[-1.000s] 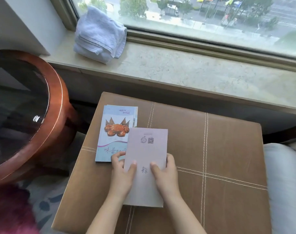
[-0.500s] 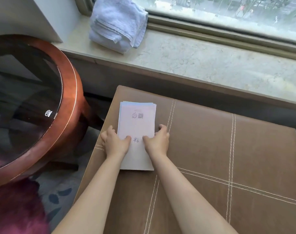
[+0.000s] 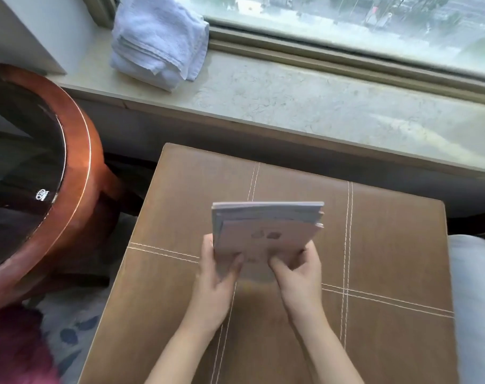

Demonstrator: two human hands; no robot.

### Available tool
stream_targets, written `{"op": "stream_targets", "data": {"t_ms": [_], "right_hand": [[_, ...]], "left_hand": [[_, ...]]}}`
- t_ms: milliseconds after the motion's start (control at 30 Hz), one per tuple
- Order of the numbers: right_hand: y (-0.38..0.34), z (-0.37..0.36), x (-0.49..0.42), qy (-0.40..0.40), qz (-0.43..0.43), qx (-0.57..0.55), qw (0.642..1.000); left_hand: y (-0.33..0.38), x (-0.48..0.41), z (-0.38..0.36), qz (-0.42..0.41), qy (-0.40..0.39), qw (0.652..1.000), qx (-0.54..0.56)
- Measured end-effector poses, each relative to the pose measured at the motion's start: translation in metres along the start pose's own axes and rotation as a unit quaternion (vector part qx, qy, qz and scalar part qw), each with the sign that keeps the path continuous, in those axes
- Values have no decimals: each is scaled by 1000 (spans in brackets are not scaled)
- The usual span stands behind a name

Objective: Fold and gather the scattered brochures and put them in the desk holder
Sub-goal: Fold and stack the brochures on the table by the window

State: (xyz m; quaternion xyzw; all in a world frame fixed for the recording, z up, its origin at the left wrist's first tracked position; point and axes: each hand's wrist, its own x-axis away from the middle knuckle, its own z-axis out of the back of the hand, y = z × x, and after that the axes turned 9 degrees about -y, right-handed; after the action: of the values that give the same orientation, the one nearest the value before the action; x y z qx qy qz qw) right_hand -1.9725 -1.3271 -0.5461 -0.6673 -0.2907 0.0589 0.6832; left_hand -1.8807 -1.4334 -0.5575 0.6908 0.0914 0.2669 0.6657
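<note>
Brochures (image 3: 266, 231): gathered stack lifted off brown ottoman (image 3: 374, 259), tilted up, probably to square edges
Left hand (image 3: 217, 275): grasping stack's lower left, thumb on front
Right hand (image 3: 298, 273): pinching lower right, steadying
Holder: not in view
Sill: folded towel (image 3: 158, 40), apart

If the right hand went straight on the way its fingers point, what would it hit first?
The right hand, gripping the stacked paper brochures, would probably reach the pale stone windowsill first; depth unclear.
</note>
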Motion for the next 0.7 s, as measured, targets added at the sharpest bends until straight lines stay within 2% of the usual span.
{"op": "stream_targets", "data": {"t_ms": [67,133,233,300,467,600,700], "right_hand": [[-11,20,9,4,49,-18,999],[-6,35,17,-2,60,-26,998],[22,47,25,50,-14,16,999],[35,51,26,53,-43,5,998],[37,54,19,-2,-63,-15,998],[31,68,12,-73,-101,-33,992],[34,77,18,-25,-114,-4,993]], "left_hand": [[2,9,-17,-76,-23,995,-58],[-9,14,-29,-101,-47,991,-74],[-28,17,-39,-19,-59,996,-67],[-38,18,-44,-7,-62,994,-89],[-46,12,-44,12,-58,995,-82],[-37,-1,-37,66,-90,994,-20],[-37,-3,-35,126,-80,989,19]]}}
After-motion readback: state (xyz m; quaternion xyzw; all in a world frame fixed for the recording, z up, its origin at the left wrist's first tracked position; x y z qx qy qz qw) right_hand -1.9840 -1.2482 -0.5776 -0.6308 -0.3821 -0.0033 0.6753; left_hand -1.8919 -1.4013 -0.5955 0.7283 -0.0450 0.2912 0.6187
